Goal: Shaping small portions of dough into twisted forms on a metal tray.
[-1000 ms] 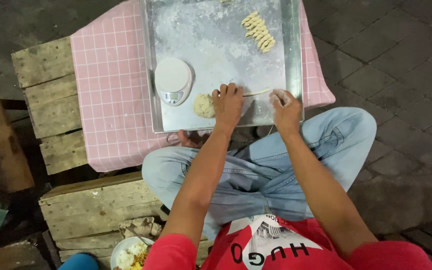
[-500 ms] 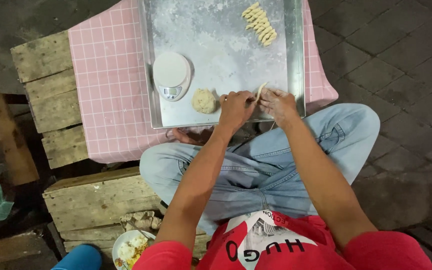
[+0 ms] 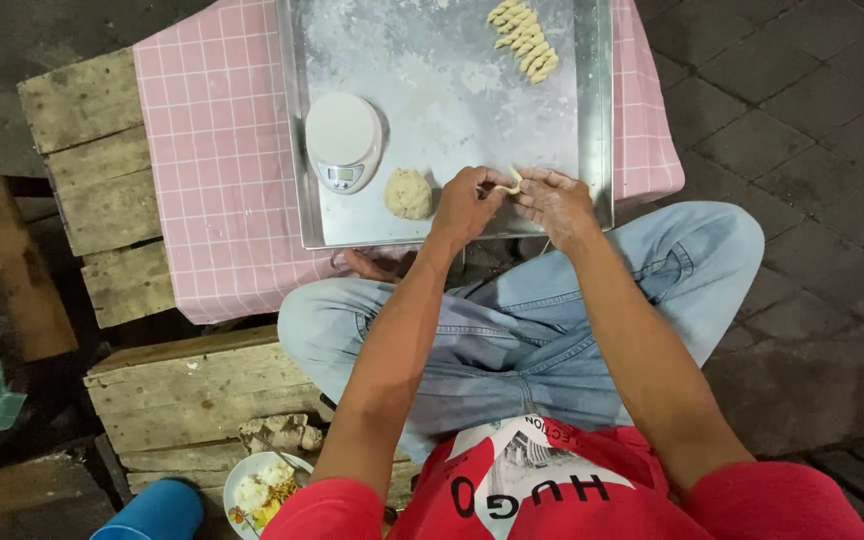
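Note:
Both my hands meet over the near edge of a floured metal tray (image 3: 432,90). My left hand (image 3: 464,205) and my right hand (image 3: 554,205) pinch a thin strip of dough (image 3: 513,181) between their fingertips, lifted a little off the tray. A rough lump of dough (image 3: 409,193) lies just left of my left hand. A small white round kitchen scale (image 3: 344,141) stands beyond the lump. Several twisted dough pieces (image 3: 524,40) lie in a row at the tray's far right.
The tray rests on a pink checked cloth (image 3: 212,150) over wooden pallet planks (image 3: 92,160). I sit cross-legged in blue jeans. At lower left are a plate of food (image 3: 262,490), a blue cup (image 3: 152,512) and more planks (image 3: 192,385). Dark paving lies to the right.
My hands had been pressing and rolling the strip flat on the tray; they have come together and lifted it, now pinching it between the fingertips. The view shifted slightly.

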